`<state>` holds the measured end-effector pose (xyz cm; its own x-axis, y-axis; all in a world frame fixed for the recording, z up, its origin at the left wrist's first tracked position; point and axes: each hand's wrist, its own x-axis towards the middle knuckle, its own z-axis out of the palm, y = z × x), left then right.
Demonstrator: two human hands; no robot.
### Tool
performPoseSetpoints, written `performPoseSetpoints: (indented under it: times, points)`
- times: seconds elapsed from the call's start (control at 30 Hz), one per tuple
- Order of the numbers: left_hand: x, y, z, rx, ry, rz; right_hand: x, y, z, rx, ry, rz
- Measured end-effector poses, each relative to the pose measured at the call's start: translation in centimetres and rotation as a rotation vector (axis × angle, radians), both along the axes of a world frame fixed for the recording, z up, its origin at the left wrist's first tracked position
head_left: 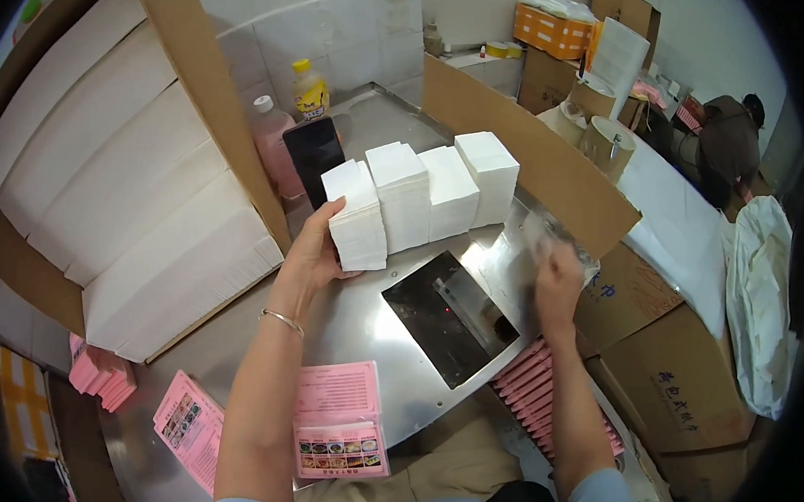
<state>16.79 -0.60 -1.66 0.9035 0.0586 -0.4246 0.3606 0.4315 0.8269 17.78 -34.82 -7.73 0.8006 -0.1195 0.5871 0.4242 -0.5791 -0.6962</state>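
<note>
Tabletop edge [528, 311] skirts right fingers [558, 262], curled, hold unclear; left fingers [330, 212] clasp paper stack [361, 237].

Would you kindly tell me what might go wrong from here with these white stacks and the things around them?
The leftmost white stack, with the left hand against its side, shows many thin layers, so a hard push might topple it. The dark phone standing tilted close by could get knocked over. The pink printed packet lies at the table's near edge and might slip off.
</note>
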Motion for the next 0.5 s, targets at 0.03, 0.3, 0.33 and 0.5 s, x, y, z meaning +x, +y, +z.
performPoseSetpoints:
  times: [0.03, 0.3, 0.33, 0.5]
  points:
    - [-0.4, 0.4, 0.2, 0.01, 0.0, 0.01, 2.2, 0.4, 1.4, 0.145, 0.078, -0.031]
    - [0.5, 0.2, -1.2, 0.253, -0.003, -0.035, 9.2, 1.1, 1.0, 0.452, 0.336, 0.199]
    - [0.9, 0.1, -1.4, 0.25, -0.006, -0.039, 7.4, 0.3, 0.8, 0.44, 0.288, 0.194]
    - [6.4, -2.5, -3.3, 0.444, -0.183, -0.025, -1.6, -1.8, -0.9, 0.488, 0.269, 0.038]
